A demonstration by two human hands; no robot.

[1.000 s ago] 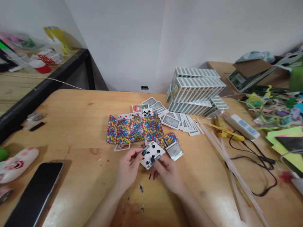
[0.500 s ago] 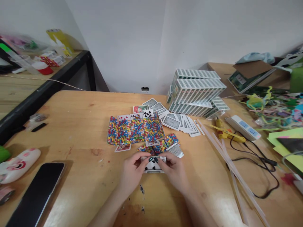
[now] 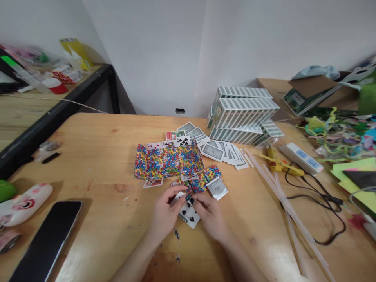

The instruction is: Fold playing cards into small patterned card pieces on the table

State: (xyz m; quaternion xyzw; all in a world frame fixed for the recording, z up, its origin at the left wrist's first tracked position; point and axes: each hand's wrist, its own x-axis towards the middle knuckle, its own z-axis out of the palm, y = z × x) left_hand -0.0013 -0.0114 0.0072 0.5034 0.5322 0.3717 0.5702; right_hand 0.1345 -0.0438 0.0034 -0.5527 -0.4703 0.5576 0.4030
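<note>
A playing card with black spades [image 3: 188, 214] tilts between my hands, a strip of patterned card back showing at its lower left edge. My left hand [image 3: 166, 211] is closed on its left side, and my right hand [image 3: 212, 219] pinches near its upper right corner, the thumbs almost meeting. Just beyond lie small folded panels with a colourful print [image 3: 199, 183] and a folded grey-backed card [image 3: 217, 188]. Behind stands a larger folded panel piece [image 3: 170, 160] in the same print, with cards along its far edge. A red picture card [image 3: 153, 183] lies partly under its front.
Grey-backed cards [image 3: 213, 151] lie fanned before stacked striped boxes [image 3: 246, 113]. To the right are clear glue sticks [image 3: 290, 207], a yellow glue gun [image 3: 279, 163], a power strip [image 3: 302, 156] and black cables. A phone [image 3: 47, 243] lies at left near a white plush-like item [image 3: 26, 203].
The spade card has turned from lying level across to a slant, its lower end swinging towards me and right. My right hand has shifted to its upper corner. The folded grey-backed card has shifted slightly.
</note>
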